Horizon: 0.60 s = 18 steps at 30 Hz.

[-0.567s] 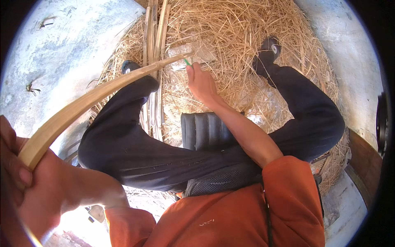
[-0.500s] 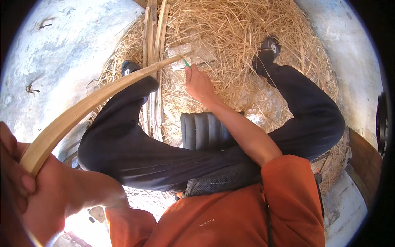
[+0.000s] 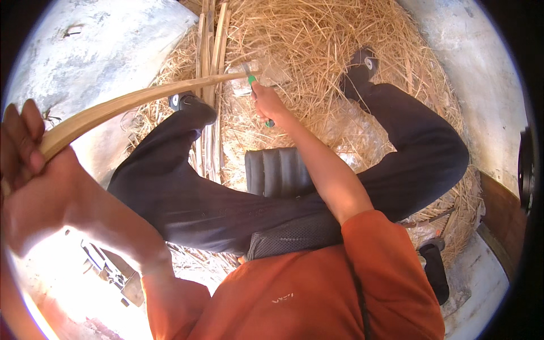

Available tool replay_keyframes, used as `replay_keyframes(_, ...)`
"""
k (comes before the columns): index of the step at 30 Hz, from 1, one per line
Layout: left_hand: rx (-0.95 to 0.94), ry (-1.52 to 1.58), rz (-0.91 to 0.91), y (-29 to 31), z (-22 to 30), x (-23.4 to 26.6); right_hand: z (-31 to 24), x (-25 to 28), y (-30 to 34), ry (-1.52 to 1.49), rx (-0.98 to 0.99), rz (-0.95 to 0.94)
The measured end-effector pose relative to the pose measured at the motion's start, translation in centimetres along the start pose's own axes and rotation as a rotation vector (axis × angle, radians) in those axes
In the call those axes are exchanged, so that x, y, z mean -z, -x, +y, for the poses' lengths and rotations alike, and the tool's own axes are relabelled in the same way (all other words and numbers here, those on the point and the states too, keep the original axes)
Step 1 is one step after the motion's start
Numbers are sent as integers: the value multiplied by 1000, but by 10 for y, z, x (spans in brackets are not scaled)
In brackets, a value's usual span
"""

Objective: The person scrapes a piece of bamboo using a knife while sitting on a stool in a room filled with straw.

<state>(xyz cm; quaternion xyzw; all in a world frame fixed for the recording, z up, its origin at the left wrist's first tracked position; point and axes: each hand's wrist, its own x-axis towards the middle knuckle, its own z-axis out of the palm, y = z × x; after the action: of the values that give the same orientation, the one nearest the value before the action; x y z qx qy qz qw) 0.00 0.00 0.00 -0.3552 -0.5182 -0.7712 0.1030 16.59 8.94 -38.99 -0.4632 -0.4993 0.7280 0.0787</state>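
At the left edge my left hand [image 3: 39, 164] is closed round the near end of a long, pale strip [image 3: 130, 101] that looks like split bamboo or wood. The strip bends away from me to the right, its far end above the straw. In front of me my right hand [image 3: 270, 103] grips a green-handled knife [image 3: 252, 78], its short blade pointing away. The knife lies right at the strip's far tip; whether the blade touches the strip I cannot tell.
Loose straw-like shavings [image 3: 317, 34] cover the floor between my feet. Several long strips [image 3: 212, 51] lie beyond my left foot. A ribbed black pad [image 3: 277, 171] sits between my legs. Pale walls [image 3: 124, 34] rise on either side. A dark sandal [image 3: 434, 272] lies at the lower right.
My left hand has risen with the strip, which now lies flatter. The right hand has turned slightly, showing the knife's blade and more of its green handle.
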Motion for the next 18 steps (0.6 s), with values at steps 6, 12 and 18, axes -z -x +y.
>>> replay_keyframes(6,42,-253,9,22,13,-26,-21,-9,36,227,274,322)
replay_keyframes(12,-79,-11,-53,32,31,-15,-14,-27,44,487,246,220)
replay_keyframes(18,-48,-234,295,61,35,-32,7,-18,27,509,149,233)
